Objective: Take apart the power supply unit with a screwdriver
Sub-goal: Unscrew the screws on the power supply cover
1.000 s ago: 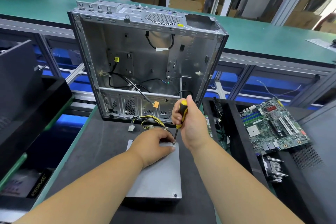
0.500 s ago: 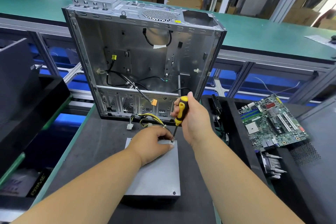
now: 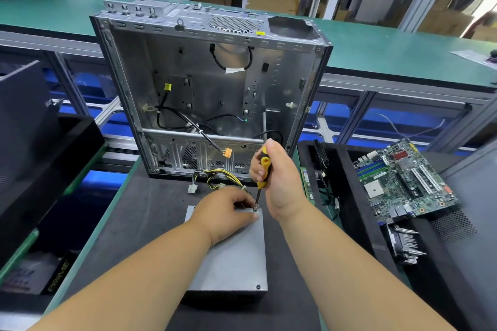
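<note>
The grey metal power supply unit [image 3: 236,258] lies flat on the dark mat, its yellow and black cable bundle [image 3: 215,176] trailing toward the case. My right hand [image 3: 279,183] grips a yellow and black screwdriver [image 3: 262,172], held nearly upright with its tip on the screw at the unit's far right corner. My left hand [image 3: 223,212] rests on the far end of the unit, fingers curled beside the screwdriver tip. Another screw [image 3: 258,287] shows at the near right corner.
An open, stripped computer case [image 3: 212,94] stands upright just behind the unit. A green motherboard [image 3: 403,183] and a heatsink [image 3: 403,244] lie in a black tray on the right. Dark bins [image 3: 40,156] stand on the left, and a green conveyor runs behind.
The view has shifted slightly. Both hands stay at the far right corner screw, with the screwdriver a little more upright than a second ago.
</note>
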Action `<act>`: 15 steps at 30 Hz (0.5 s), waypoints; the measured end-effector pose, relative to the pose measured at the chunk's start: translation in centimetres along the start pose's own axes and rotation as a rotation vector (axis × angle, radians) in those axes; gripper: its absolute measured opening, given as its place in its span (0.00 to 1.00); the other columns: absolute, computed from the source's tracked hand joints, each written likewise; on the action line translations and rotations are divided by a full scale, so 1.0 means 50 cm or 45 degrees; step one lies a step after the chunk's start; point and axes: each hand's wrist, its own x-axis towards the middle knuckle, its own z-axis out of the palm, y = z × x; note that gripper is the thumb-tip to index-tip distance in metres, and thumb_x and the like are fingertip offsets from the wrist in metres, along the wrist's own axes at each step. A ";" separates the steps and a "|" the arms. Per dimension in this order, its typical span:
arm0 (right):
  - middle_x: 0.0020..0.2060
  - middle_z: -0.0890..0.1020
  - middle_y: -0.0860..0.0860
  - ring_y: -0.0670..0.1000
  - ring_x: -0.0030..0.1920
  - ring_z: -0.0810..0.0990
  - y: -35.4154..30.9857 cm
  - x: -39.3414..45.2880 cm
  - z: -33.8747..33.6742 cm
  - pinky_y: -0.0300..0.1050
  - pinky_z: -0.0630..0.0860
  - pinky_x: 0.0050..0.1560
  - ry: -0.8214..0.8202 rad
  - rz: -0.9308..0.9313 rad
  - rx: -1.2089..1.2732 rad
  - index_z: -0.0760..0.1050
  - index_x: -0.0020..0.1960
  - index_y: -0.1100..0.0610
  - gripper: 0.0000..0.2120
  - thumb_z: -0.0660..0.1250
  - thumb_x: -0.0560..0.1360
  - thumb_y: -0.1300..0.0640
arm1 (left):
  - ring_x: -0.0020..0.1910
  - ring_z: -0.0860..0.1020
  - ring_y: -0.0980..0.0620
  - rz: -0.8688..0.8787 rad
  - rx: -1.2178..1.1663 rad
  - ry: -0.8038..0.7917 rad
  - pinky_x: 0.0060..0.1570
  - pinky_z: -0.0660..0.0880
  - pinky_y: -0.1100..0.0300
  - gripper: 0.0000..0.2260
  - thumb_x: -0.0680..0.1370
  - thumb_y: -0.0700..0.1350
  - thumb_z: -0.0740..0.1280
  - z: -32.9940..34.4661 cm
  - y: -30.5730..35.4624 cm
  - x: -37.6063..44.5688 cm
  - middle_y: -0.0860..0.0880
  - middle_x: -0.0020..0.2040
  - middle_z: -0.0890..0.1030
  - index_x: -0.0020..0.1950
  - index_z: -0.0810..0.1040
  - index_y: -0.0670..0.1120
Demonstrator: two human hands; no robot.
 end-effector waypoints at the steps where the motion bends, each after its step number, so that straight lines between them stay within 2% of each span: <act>1: 0.29 0.64 0.50 0.48 0.29 0.60 -0.001 0.005 -0.002 0.42 0.57 0.32 0.017 0.028 0.007 0.65 0.41 0.56 0.14 0.56 0.83 0.52 | 0.48 0.77 0.65 -0.029 -0.018 0.006 0.53 0.75 0.60 0.06 0.69 0.56 0.75 0.001 0.002 0.001 0.62 0.46 0.81 0.43 0.81 0.60; 3: 0.26 0.63 0.49 0.48 0.27 0.57 -0.002 0.016 -0.004 0.44 0.54 0.32 0.033 0.071 0.007 0.64 0.39 0.56 0.16 0.53 0.84 0.53 | 0.47 0.78 0.63 -0.052 -0.043 0.021 0.52 0.76 0.58 0.05 0.69 0.56 0.75 0.004 0.006 0.004 0.61 0.45 0.81 0.41 0.82 0.59; 5: 0.23 0.62 0.49 0.48 0.25 0.56 -0.003 0.024 -0.005 0.40 0.54 0.29 0.010 0.088 0.008 0.64 0.36 0.58 0.17 0.53 0.83 0.54 | 0.46 0.78 0.62 -0.048 -0.048 0.028 0.52 0.76 0.56 0.03 0.70 0.54 0.75 0.004 0.008 0.005 0.61 0.43 0.81 0.40 0.82 0.59; 9: 0.20 0.58 0.49 0.47 0.23 0.53 -0.011 0.030 -0.004 0.36 0.55 0.25 -0.155 0.086 -0.032 0.62 0.32 0.59 0.12 0.56 0.70 0.53 | 0.45 0.78 0.62 -0.056 -0.035 0.036 0.51 0.77 0.54 0.03 0.70 0.53 0.75 0.004 0.005 0.006 0.62 0.42 0.81 0.39 0.82 0.59; 11: 0.20 0.58 0.49 0.47 0.23 0.53 -0.016 0.033 -0.011 0.38 0.53 0.26 -0.208 0.095 -0.028 0.62 0.32 0.59 0.11 0.56 0.69 0.54 | 0.45 0.78 0.63 -0.064 -0.048 0.034 0.51 0.77 0.54 0.03 0.70 0.54 0.75 0.006 0.003 0.008 0.63 0.42 0.81 0.40 0.82 0.59; 13: 0.21 0.61 0.50 0.48 0.24 0.56 -0.018 0.033 -0.022 0.43 0.53 0.30 -0.195 0.117 -0.001 0.64 0.34 0.59 0.12 0.56 0.72 0.53 | 0.45 0.78 0.63 -0.062 -0.059 0.036 0.51 0.77 0.54 0.03 0.70 0.54 0.75 0.007 0.001 0.009 0.63 0.42 0.81 0.39 0.82 0.61; 15: 0.27 0.68 0.52 0.51 0.27 0.64 -0.018 0.030 -0.034 0.45 0.62 0.34 -0.152 0.127 -0.012 0.67 0.37 0.58 0.12 0.59 0.74 0.51 | 0.46 0.78 0.63 -0.057 -0.065 0.045 0.51 0.77 0.54 0.03 0.70 0.54 0.76 0.008 0.000 0.009 0.63 0.42 0.81 0.39 0.82 0.61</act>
